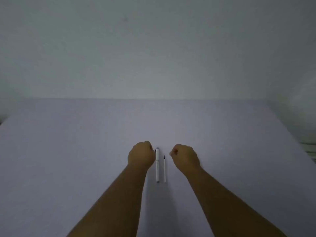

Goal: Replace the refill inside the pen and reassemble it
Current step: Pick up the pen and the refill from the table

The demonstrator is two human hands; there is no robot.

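Observation:
A white pen [157, 165] lies on the pale table [85, 151], pointing away from me, its far end dark. Just right of it and parallel lies a thin white refill [164, 169] with a dark tip at its far end. My left hand [141, 155] rests as a fist right beside the pen's upper part, its edge touching or nearly touching the barrel. My right hand [185, 157] is also curled into a fist, a short way right of the refill and apart from it. Neither hand holds anything that I can see.
The table runs back to a plain grey wall [153, 48]. At the right edge of the view some pale, blurred objects [309, 149] sit beyond the table's corner.

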